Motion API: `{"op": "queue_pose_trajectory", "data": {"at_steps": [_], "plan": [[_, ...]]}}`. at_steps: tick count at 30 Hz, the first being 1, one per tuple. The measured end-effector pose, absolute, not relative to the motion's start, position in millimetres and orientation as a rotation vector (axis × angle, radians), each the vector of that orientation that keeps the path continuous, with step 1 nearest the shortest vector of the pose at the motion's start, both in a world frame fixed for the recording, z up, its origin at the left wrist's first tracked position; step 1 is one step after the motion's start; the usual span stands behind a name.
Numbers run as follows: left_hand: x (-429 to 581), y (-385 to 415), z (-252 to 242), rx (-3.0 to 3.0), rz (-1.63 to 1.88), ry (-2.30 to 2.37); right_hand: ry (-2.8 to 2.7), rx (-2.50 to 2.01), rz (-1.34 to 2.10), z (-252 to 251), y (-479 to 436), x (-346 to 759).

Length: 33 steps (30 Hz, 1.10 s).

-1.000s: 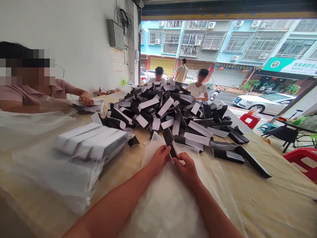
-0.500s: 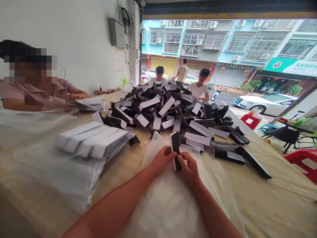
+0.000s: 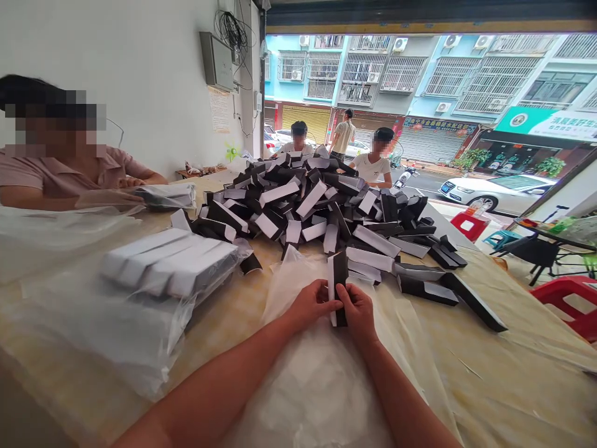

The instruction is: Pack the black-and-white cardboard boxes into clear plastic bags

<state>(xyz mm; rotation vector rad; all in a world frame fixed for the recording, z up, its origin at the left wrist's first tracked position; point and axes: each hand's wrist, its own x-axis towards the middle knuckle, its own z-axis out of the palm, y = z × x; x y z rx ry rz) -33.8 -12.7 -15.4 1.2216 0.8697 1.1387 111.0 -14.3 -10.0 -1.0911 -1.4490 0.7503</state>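
Note:
Between my hands stands a narrow black and white cardboard box piece (image 3: 339,274), held upright with its white side to the left and black side to the right. My left hand (image 3: 313,303) grips it from the left, thumb across its lower front. From the right, my right hand (image 3: 358,308) pinches its black side. Below my forearms lies a clear plastic bag (image 3: 317,386), flat on the table. Just beyond my hands rises a large heap of similar black and white box pieces (image 3: 312,196).
A plastic bag packed with white boxes (image 3: 172,261) lies on the cloth-covered table (image 3: 536,373) at left. A co-worker (image 3: 60,155) sits far left with another bagged bundle (image 3: 170,196). More people sit behind the heap. Red stools (image 3: 571,305) stand at right.
The box piece has turned slightly, so its white side shows more beside the black. My left thumb now lies lower across it. The view has shifted a little.

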Motion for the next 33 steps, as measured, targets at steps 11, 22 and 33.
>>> {"op": "queue_pose_trajectory", "data": {"at_steps": [11, 22, 33], "plan": [[-38, -6, -4, 0.884, 1.37, 0.901, -1.712, -0.934, 0.497, -5, -18, 107], [-40, -10, -2, 0.802, 1.355, 0.832, -1.772, -0.924, 0.308, -9, -17, 101], [-42, -6, -2, 0.752, 1.349, 0.813, -1.763, -0.921, 0.314, -11, -16, 102]]}}
